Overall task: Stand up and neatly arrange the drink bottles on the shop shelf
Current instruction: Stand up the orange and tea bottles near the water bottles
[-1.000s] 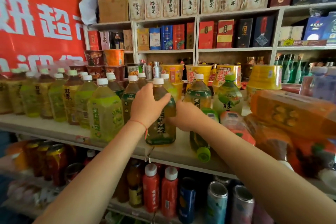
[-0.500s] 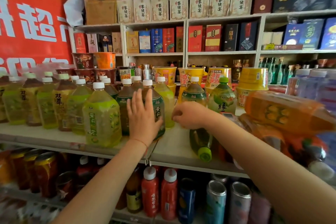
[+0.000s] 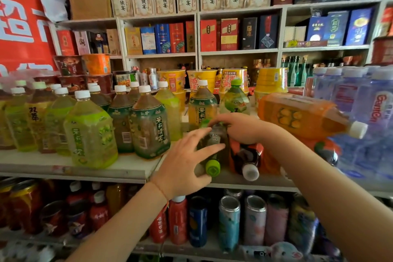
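The head camera, the only view, looks down on a shop shelf (image 3: 127,171) stocked with drink bottles. The landmark here is a green-capped tea bottle (image 3: 212,155) that lies on its side, cap toward the shelf's front edge, so it is one of those the task wants raised.

The right hand (image 3: 240,127) lies curled over the far, bottom end of this bottle, apparently gripping it there; that end is probably the one to swing down as the bottle goes upright. The left hand (image 3: 187,166) reaches in at the cap end with fingers spread and straight, holding nothing, its fingertips at the bottle's side, likely placed to steady or lift the neck.

Just right of the green-capped bottle lies a dark bottle with a red label and white cap (image 3: 246,159), also on its side. Further right and higher, an orange juice bottle (image 3: 302,116) lies across other stock, white cap pointing right.

Left of the green-capped bottle, jasmine tea bottles (image 3: 148,125) stand upright in tidy rows, leaving a bare patch of shelf beside them where, I judge, the fallen one belongs.
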